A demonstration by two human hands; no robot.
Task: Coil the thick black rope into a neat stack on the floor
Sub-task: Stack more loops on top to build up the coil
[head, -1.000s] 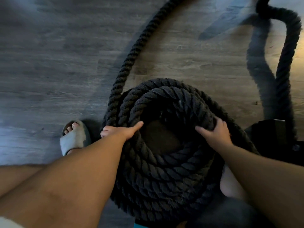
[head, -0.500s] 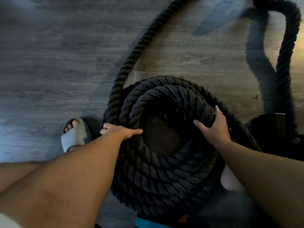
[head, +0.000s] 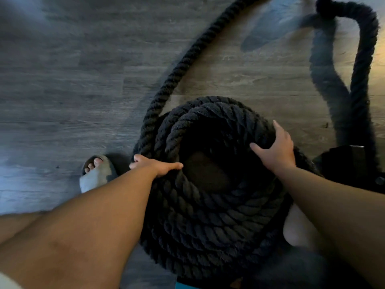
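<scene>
Now, mid-coil, our left hand (head: pixel 155 166) grips the top turn of the thick black twisted rope (head: pixel 208 226) stacked on the grey plank floor (head: pixel 62 80), our right hand (head: pixel 277 152) presses it open-palmed; next we should draw in the loose tail (head: pixel 187 59).

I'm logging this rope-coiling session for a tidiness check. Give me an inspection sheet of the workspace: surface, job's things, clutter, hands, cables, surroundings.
Surface: grey wood-plank floor.
Job's things: thick black rope stacked in a round coil; a loose length trails toward the top, and a second loop runs at the right.
Clutter: dark boxy object right of the coil, unidentifiable.
Hands: left hand grips the coil's left rim, fingers curled over; right hand spread on the right rim.
Cables: nothing seen.
Surroundings: grey slide sandal on a foot, left of the coil.
</scene>
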